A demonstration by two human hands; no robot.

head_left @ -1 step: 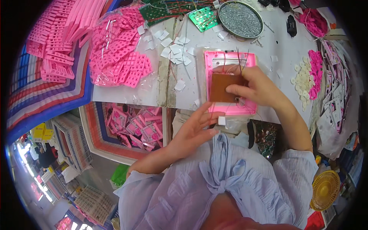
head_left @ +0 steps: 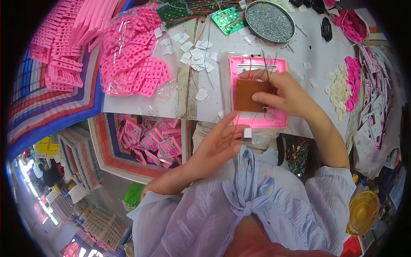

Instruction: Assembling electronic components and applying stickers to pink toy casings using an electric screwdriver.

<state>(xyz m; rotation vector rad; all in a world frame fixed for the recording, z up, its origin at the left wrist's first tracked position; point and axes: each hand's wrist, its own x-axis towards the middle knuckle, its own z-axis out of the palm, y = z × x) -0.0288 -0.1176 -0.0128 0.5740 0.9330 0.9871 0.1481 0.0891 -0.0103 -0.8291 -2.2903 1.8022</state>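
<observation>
My right hand [head_left: 280, 92] grips a brown circuit board [head_left: 248, 98], its thumb across the flat face and its other fingers at the far edge, partly hidden. Thin red and dark wires run from the board. Beneath it lies a pink plastic frame-like housing [head_left: 283, 121] on clear plastic film. My left hand [head_left: 216, 143] is beside the near left corner of the board, fingers stretched apart, the index fingertip close to the board's lower edge. A small white square [head_left: 247, 132] sits at another fingertip; whether it is stuck there or held, I cannot tell.
White squares [head_left: 197, 54] lie scattered beyond my left hand, beside a bag of pink plastic parts [head_left: 135, 60]. A round tin of small metal pieces [head_left: 294, 32] and a green circuit board [head_left: 229, 20] stand at the back. Cream discs [head_left: 337, 92] lie right; a lined crate [head_left: 99, 141] holds pink pieces.
The brown board has shifted slightly away from me and its tilt has changed a little. My left index finger has moved slightly with it.
</observation>
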